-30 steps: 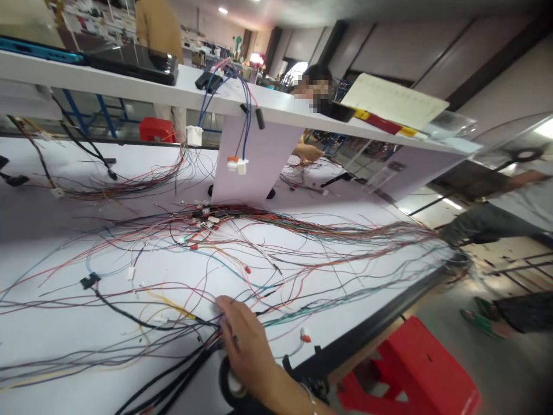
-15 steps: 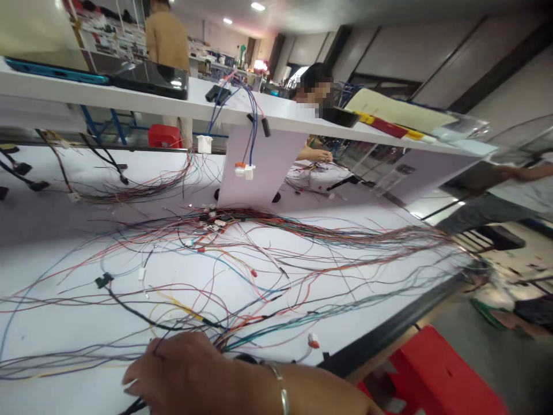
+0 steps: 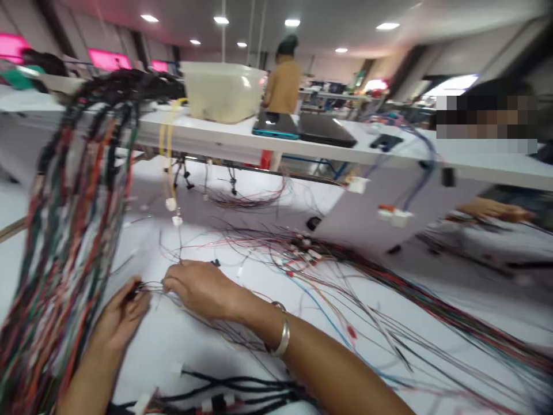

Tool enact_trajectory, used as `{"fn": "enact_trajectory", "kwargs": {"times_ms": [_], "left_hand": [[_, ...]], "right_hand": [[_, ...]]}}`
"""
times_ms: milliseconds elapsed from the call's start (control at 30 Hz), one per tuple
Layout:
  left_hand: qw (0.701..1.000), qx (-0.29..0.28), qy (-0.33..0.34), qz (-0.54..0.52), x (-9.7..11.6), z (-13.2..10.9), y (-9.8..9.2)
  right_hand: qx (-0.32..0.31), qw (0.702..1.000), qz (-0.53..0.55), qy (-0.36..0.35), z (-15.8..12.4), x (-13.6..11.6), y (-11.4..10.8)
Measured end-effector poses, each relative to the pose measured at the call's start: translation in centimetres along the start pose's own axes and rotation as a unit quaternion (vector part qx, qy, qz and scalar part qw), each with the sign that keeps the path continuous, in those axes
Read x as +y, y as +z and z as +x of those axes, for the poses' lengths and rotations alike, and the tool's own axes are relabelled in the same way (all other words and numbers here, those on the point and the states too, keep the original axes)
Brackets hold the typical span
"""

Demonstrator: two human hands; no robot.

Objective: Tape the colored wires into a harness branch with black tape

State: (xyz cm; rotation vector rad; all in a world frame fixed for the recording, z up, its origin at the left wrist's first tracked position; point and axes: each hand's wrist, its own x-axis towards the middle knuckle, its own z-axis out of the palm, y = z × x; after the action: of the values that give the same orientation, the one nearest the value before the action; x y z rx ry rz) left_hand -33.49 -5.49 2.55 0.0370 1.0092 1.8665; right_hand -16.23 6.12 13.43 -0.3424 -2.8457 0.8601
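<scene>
My left hand [image 3: 121, 316] comes in from the bottom left and pinches a small dark wire end [image 3: 136, 291] between its fingers. My right hand [image 3: 199, 289], with a silver bangle [image 3: 283, 337] on the wrist, holds thin wires [image 3: 154, 286] running across from the left hand. A thick bundle of multicoloured wires [image 3: 64, 230] hangs down close in front of me at the left. A black wiring harness with white connectors [image 3: 220, 397] lies along the bottom edge. Many loose coloured wires [image 3: 389, 305] fan across the white table [image 3: 147, 357].
Beyond the table, a raised white bench holds a translucent plastic tub [image 3: 222, 92] and several dark tablets or laptops [image 3: 324, 129]. Connectors dangle from it on wires [image 3: 391, 214]. A co-worker's hand [image 3: 492, 210] rests at the right, and a person in a tan top [image 3: 283, 86] stands behind.
The view has swung left. My left hand has entered, and my right hand has risen onto the wires. The hanging multicoloured bundle and plastic tub have come into view.
</scene>
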Motion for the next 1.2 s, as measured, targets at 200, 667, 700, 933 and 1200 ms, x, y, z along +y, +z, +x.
{"fn": "enact_trajectory", "kwargs": {"times_ms": [200, 667, 700, 933, 1200], "left_hand": [[0.999, -0.029, 0.036, 0.015, -0.3, 0.0, -0.5], [0.993, -0.054, 0.089, 0.062, -0.1, -0.9, -0.3], [0.992, -0.056, 0.092, 0.062, -0.1, -0.9, -0.3], [0.992, -0.057, 0.097, 0.064, -0.4, -0.6, -0.6], [0.992, -0.052, 0.089, 0.073, -0.3, -0.4, -0.8]], "right_hand": [[-0.026, 0.995, 0.089, -0.036, 4.1, 0.6, 2.8], [-0.237, 0.948, 0.183, -0.107, 5.9, 2.4, 5.2], [-0.251, 0.945, 0.182, -0.105, 5.8, 2.6, 5.2], [-0.299, 0.927, 0.202, -0.105, 5.2, 3.2, 4.9], [-0.294, 0.93, 0.209, -0.076, 4.6, 2.4, 4.4]]}}
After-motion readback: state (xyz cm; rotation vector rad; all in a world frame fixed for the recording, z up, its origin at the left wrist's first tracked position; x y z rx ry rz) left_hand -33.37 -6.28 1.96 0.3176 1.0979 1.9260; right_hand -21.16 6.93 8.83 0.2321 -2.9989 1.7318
